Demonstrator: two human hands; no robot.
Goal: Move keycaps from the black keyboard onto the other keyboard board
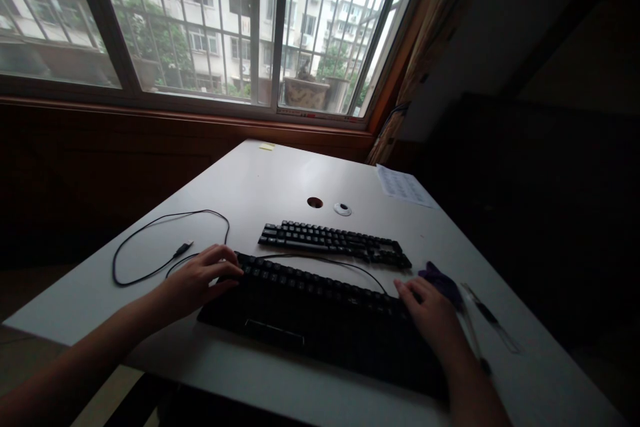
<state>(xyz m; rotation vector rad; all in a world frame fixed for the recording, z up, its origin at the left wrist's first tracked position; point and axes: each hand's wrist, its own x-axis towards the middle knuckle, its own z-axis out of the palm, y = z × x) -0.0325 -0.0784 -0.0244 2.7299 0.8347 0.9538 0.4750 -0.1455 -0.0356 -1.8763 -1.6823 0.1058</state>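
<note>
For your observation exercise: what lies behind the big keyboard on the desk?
Behind the big keyboard lie a thin cable, then a smaller keyboard, a round hole and a white cap. The right hand covers part of a purple cloth.

black plastic keyboards – 2 [320, 317] [334, 242] | bare hands – 2 [203, 278] [434, 317] | thin black USB cable – 1 [150, 247] | printed white paper sheet – 1 [404, 185] | crumpled purple cloth – 1 [443, 281]
</note>
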